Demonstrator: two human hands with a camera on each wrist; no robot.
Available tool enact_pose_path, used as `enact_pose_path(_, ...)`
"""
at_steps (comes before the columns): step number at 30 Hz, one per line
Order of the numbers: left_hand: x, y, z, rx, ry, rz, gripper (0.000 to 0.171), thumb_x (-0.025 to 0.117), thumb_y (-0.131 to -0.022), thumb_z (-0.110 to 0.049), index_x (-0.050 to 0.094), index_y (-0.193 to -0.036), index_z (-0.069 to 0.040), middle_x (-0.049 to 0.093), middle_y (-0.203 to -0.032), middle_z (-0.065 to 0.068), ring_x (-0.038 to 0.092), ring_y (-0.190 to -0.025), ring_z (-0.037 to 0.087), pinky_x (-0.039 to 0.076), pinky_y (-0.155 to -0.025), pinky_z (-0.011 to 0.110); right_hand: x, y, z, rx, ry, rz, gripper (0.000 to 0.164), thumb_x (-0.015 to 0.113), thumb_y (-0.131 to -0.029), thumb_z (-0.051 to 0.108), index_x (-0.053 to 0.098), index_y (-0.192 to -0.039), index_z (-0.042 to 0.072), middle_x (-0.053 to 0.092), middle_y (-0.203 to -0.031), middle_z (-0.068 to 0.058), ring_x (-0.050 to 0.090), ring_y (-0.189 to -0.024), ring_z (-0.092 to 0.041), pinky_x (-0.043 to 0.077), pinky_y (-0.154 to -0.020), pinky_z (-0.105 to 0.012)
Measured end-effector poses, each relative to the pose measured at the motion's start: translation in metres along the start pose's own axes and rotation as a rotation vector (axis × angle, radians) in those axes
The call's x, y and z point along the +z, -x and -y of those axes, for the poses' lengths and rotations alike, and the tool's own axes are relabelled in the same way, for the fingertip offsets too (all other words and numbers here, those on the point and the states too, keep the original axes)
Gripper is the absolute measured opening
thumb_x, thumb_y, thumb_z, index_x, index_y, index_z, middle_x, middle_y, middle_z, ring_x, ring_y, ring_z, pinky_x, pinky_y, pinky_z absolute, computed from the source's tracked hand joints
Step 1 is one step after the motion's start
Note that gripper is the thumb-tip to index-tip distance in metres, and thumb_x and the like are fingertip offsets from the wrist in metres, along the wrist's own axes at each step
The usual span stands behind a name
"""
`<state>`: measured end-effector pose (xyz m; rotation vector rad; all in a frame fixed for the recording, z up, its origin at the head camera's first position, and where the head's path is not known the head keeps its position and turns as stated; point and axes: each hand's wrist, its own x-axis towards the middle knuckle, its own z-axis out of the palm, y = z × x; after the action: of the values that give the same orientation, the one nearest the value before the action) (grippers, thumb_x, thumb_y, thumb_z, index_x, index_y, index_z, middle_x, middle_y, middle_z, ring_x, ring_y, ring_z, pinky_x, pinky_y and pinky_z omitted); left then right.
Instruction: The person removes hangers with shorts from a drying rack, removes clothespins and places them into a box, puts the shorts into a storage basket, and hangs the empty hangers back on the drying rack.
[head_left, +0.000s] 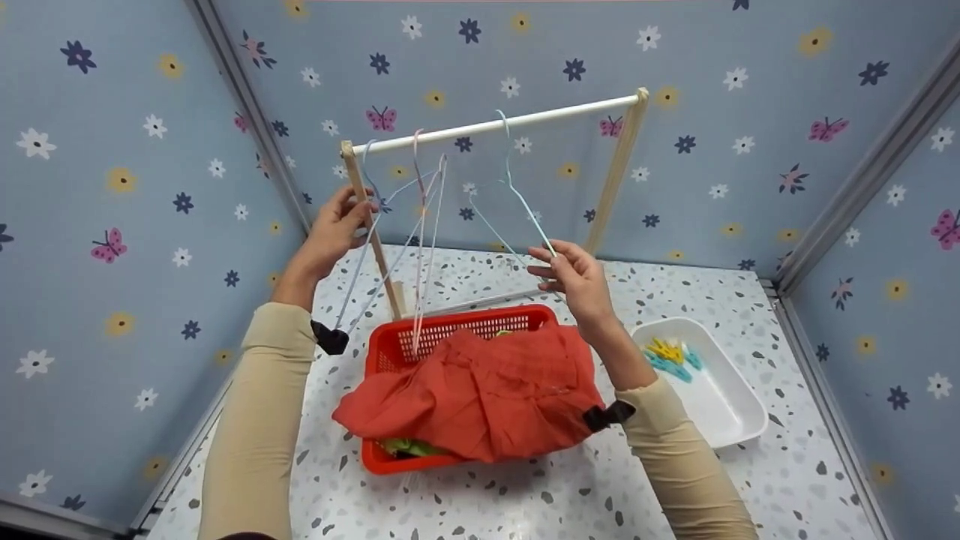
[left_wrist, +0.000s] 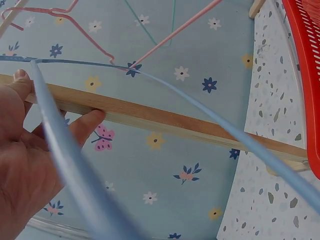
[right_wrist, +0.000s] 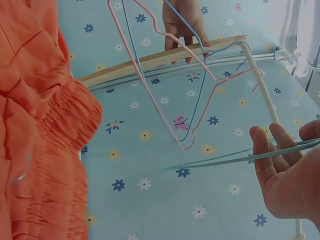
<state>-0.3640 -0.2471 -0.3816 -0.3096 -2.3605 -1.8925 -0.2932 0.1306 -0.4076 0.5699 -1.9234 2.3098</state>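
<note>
My left hand (head_left: pixel 335 229) grips the left wooden post (head_left: pixel 381 259) of a small drying rack, thumb and fingers on either side of it. From the rack's white bar (head_left: pixel 465 129) hang a blue clothes hanger (head_left: pixel 351 289), a pink clothes hanger (head_left: pixel 418 161) and a light teal clothes hanger (head_left: pixel 525 206). With its hook over the bar, the teal hanger is held along one sloping arm between the thumb and fingers of my right hand (head_left: pixel 581 289). In the left wrist view, the blue hanger (left_wrist: pixel 205 110) crosses in front of the left hand.
Below the rack stands a red basket (head_left: pixel 390 466) with an orange-red garment (head_left: pixel 480 390) heaped over it and green cloth (head_left: pixel 412 448) underneath. To the right, a white tub (head_left: pixel 731 397) holds yellow clothespins (head_left: pixel 665 349) and teal ones. Flowered panels (head_left: pixel 825 172) enclose the speckled surface.
</note>
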Motion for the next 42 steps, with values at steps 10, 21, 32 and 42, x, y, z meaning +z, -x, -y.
enact_pose_path(10,0.0,-0.001,0.001,0.01,0.009,0.004,0.034,0.047,-0.103,-0.029,0.048,-0.133,-0.014,0.052,-0.118,0.01,0.051,-0.113,0.03,0.044,-0.095,0.054,-0.008,0.012,-0.017,0.023,0.078,0.01,0.031,0.046,-0.101,0.0,0.047,-0.132,-0.006,0.062,-0.123,-0.021,0.059,-0.111,-0.039,0.05,-0.09,-0.04)
enact_pose_path(21,0.002,-0.006,-0.001,0.012,0.026,0.028,0.03,0.047,-0.103,-0.028,0.05,-0.13,-0.016,0.051,-0.12,0.014,0.05,-0.113,0.033,0.043,-0.095,0.053,-0.029,0.027,-0.037,0.068,0.35,-0.045,0.032,0.06,-0.095,0.003,0.056,-0.127,0.0,0.065,-0.115,-0.016,0.06,-0.106,-0.026,0.046,-0.089,-0.032)
enact_pose_path(32,-0.002,-0.001,-0.001,-0.024,-0.001,0.037,0.036,0.046,-0.103,-0.03,0.045,-0.135,-0.013,0.047,-0.127,0.02,0.05,-0.114,0.029,0.041,-0.097,0.056,-0.063,0.058,-0.055,0.175,0.547,0.079,0.022,0.062,-0.094,0.004,0.062,-0.114,-0.007,0.064,-0.111,-0.021,0.059,-0.102,-0.033,0.047,-0.088,-0.044)
enact_pose_path(42,-0.007,-0.002,-0.004,-0.047,-0.027,0.08,0.034,0.047,-0.103,-0.03,0.047,-0.132,-0.013,0.049,-0.123,0.017,0.052,-0.117,0.03,0.04,-0.099,0.053,-0.088,0.093,-0.056,0.262,0.61,0.149,0.03,0.065,-0.094,0.012,0.06,-0.121,-0.001,0.06,-0.12,-0.019,0.057,-0.111,-0.032,0.044,-0.094,-0.051)
